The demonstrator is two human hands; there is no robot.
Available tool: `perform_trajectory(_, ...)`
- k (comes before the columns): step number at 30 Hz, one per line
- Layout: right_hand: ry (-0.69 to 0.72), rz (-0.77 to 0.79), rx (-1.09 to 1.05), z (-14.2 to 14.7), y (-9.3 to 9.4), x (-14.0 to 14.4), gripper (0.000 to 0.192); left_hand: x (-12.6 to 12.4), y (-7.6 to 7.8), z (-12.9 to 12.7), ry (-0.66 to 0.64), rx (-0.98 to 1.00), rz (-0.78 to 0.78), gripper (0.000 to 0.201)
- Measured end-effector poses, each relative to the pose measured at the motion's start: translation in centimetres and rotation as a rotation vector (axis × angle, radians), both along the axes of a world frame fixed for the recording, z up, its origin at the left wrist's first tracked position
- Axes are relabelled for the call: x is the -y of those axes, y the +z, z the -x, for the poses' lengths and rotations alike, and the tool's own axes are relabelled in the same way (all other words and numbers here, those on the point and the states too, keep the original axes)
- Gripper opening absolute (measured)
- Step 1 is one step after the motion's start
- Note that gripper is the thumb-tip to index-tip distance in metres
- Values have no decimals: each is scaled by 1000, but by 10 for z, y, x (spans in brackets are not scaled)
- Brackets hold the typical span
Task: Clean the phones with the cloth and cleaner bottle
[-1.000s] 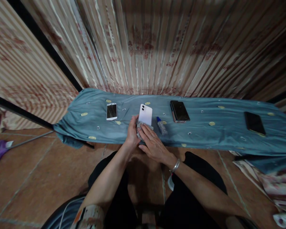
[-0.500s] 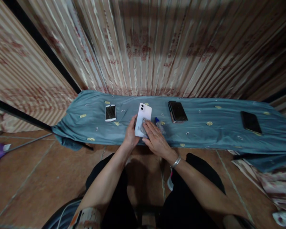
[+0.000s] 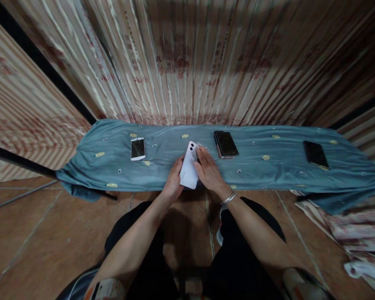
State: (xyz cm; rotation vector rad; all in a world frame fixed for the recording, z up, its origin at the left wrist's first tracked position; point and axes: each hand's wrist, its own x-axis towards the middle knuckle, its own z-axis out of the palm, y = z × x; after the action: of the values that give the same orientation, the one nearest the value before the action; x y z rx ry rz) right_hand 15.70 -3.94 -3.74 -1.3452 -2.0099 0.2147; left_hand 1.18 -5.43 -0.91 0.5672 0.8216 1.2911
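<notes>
My left hand (image 3: 174,179) is closed around the left edge of a white smartphone (image 3: 188,173), held tilted with its back and two dark camera lenses facing up. At the phone's upper right edge is my right hand (image 3: 210,168), its fingers pressed together on a small crumpled pale wipe (image 3: 197,151). Most of the wipe is hidden under the fingers. On the cloth to the left lies a white phone (image 3: 138,148) with a dark screen. To the right, a stack of dark phones (image 3: 226,144) rests close to my right hand.
A narrow bench under a teal cloth (image 3: 162,143) runs across in front of my knees. Another black phone (image 3: 315,153) lies toward its right end. Behind hangs a striped curtain (image 3: 175,62), with a black pole (image 3: 43,62) at the left.
My right hand has moved the wipe from the middle of the phone's back to its upper right edge. The phone is tilted more to the right. The blue-capped bottle is now hidden.
</notes>
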Motion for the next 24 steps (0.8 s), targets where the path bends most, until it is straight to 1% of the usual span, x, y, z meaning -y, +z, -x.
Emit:
perform_trajectory(4,-12,27,-44,-4,3,-1,58,5,1,-1,-81,-4,35,26)
perform_trajectory(8,-4,48,-72,-6,6,-2,58,8,0,-1,-118,-1,37,26)
perform_trajectory(15,10,23,-75,-3,9,-2,57,8,-6,-1,-131,-43,12,30)
perform_trajectory(20,25,2,-58,-1,9,-3,58,8,-12,0,-157,-93,-15,38)
perform_trajectory(22,35,-8,-44,1,9,-2,57,7,-16,1,-139,-107,-36,38)
perform_trajectory(24,54,-26,-27,3,8,-1,56,4,-20,1,-89,-117,-56,36)
